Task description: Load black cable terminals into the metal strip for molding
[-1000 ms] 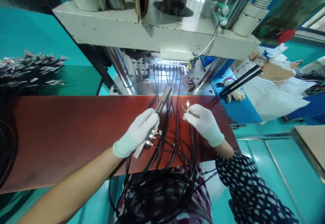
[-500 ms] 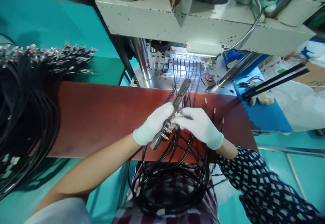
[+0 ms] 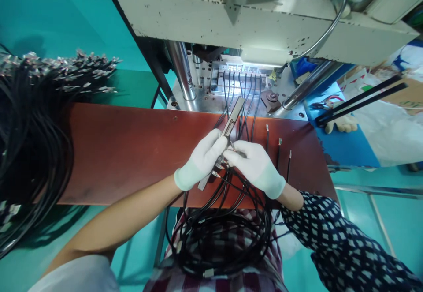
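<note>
Both of my hands wear white gloves and meet over the red-brown board [image 3: 125, 151]. My left hand [image 3: 201, 159] grips a long grey metal bar [image 3: 233, 117] that points up toward the press. Several cable ends with metal connectors sit along the bar's lower part. My right hand [image 3: 254, 166] pinches one black cable end [image 3: 231, 147] against the bar, right beside my left fingers. Three loose cable ends [image 3: 279, 144] lie on the board to the right of my hands. A coil of black cables [image 3: 224, 239] hangs in my lap.
A white press machine [image 3: 257, 18] stands behind the board, with several black cables plugged into its mould [image 3: 239, 80]. A big bundle of black cables with metal tips [image 3: 42, 106] lies at the left. Two black rods [image 3: 360, 102] and a glove [image 3: 342, 126] rest on the blue surface at the right.
My right hand has moved left from its spot apart to join my left hand at the bar. Three cable ends now lie on the board. The view has shifted left.
</note>
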`<state>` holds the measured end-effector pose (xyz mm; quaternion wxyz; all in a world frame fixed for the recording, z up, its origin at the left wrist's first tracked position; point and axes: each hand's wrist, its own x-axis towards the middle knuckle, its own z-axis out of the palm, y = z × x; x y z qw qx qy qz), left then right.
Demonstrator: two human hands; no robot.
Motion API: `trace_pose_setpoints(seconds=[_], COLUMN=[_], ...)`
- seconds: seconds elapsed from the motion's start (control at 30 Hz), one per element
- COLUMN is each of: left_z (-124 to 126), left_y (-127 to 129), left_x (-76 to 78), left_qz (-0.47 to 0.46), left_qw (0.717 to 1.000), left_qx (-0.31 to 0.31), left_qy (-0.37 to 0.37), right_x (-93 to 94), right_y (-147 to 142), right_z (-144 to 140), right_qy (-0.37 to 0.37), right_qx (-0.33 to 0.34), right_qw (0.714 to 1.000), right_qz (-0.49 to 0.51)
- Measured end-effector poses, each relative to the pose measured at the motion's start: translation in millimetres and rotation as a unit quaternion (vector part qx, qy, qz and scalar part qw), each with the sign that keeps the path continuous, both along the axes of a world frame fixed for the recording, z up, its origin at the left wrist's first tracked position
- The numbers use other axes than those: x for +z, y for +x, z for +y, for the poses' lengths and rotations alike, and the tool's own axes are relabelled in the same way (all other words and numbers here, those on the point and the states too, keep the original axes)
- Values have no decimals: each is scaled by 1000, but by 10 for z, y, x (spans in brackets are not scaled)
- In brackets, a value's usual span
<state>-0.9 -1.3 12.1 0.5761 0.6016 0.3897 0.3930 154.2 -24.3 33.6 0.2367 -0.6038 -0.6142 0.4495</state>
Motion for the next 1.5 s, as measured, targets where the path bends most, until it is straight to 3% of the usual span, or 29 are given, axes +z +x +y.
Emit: trace_pose_setpoints(seconds=[0.17,0.3,0.37,0.53,0.67,0.9,1.0,1.07,1.17,1.27,1.3,1.37,1.43,1.5], left_z=[55,99,111,112,97,43,40,38,28,28,33,53,79,104], left_y=[-76,-102,-103,-110,-113,-72,-56,-52,-54,-54,-54,-58,-68,-82], left_x=[14,-48,-77,-93,-60,-15,0,10,5,-24,-37,-62,-89,-119], left_qz=[-36,-65,-71,-71,-55,98,111,80,37,6,-6,-26,-37,-45], left_qw=[997,990,988,987,989,992,992,995,995,993,993,990,988,985], left_qx=[-42,-85,-99,-109,-118,-50,-47,-59,-60,-63,-65,-74,-98,-122], left_qy=[-52,-94,-94,-90,-72,54,25,-23,-74,-96,-102,-114,-117,-111], right_x=[85,102,98,83,53,29,42,47,-12,-128,-155,-158,-89,26], right_y=[169,283,274,182,172,71,249,494,870,1052,1064,1044,984,889], right_z=[-50,2,37,96,107,53,88,155,302,413,424,403,341,266], right_qy=[22,-68,-72,21,36,59,75,91,73,27,25,24,8,-15], right_qx=[-56,-10,14,6,28,21,52,14,-125,-156,-154,-152,-137,-99], right_qw=[993,980,979,997,997,998,995,992,949,905,909,950,989,986], right_qz=[98,186,189,80,56,-24,-38,-88,-280,-396,-387,-270,-50,132])
